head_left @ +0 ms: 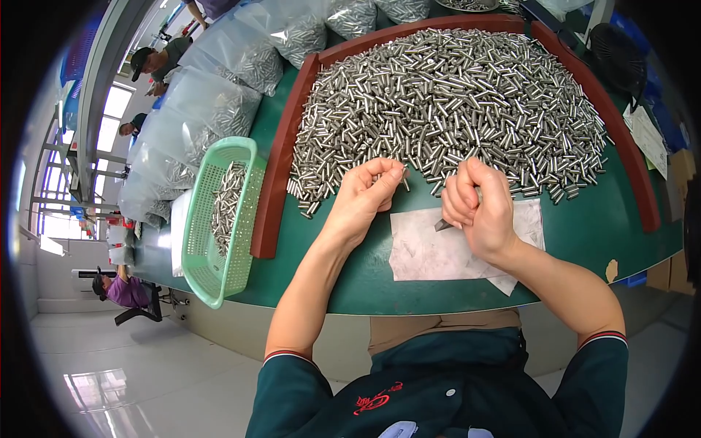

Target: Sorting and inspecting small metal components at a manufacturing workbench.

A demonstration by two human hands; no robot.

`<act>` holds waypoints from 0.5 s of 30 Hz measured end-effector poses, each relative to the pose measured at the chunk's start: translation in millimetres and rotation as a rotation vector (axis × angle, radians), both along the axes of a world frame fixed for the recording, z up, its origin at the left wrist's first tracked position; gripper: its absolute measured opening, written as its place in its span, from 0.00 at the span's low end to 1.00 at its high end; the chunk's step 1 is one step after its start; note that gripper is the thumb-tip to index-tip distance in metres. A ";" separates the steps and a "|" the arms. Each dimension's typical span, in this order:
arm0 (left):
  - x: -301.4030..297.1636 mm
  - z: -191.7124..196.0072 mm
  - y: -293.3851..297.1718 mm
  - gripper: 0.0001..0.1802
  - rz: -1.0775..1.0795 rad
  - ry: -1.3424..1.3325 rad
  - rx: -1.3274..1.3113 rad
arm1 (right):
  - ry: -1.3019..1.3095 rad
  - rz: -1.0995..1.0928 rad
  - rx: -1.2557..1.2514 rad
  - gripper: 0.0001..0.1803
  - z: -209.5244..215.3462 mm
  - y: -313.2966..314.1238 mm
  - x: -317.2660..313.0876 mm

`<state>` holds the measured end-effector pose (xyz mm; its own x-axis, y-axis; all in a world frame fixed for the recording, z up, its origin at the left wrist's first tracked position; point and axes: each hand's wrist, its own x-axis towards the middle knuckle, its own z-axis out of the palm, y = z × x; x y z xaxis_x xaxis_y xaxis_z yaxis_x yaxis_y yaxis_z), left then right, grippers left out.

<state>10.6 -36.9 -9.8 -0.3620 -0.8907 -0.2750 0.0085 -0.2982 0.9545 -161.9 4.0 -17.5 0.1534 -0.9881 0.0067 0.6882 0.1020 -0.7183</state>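
ITEM: small metal pins, silvery, cylindrical, short, all alike; shiny, no visible coating.

LOC: big heap of pins (445, 102) on the green bench (584, 233), fenced by a red-brown rim (274, 182). More in the green mesh basket (219, 212) at your left, and in clear bags (219, 109) beyond it.

HANDS: your left hand (365, 197), fingers narrow, pinches one pin (406, 179) at the heap's near edge. Your right hand (478, 208), fingers curled tight round a small dark pointed tool (443, 225), over the white paper sheet (438, 248).

STEP (judged): one pin picked out, about to be checked or worked w/ the tool.

NEXT NEEDS: bring pin & tool tip together over the sheet; keep pinch firm, pins look slick & roll easily.
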 end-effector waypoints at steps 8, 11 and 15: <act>13.7 -7.9 -7.0 0.09 -0.083 0.493 0.350 | 0.001 0.002 0.003 0.21 0.1 -0.1 0.6; 13.9 -8.0 -6.7 0.09 -0.027 0.528 0.391 | 0.005 0.005 0.002 0.21 0.3 -0.5 0.4; 12.8 -6.5 -6.5 0.09 -0.025 0.493 0.342 | 0.010 0.012 -0.001 0.21 0.3 -0.8 -0.2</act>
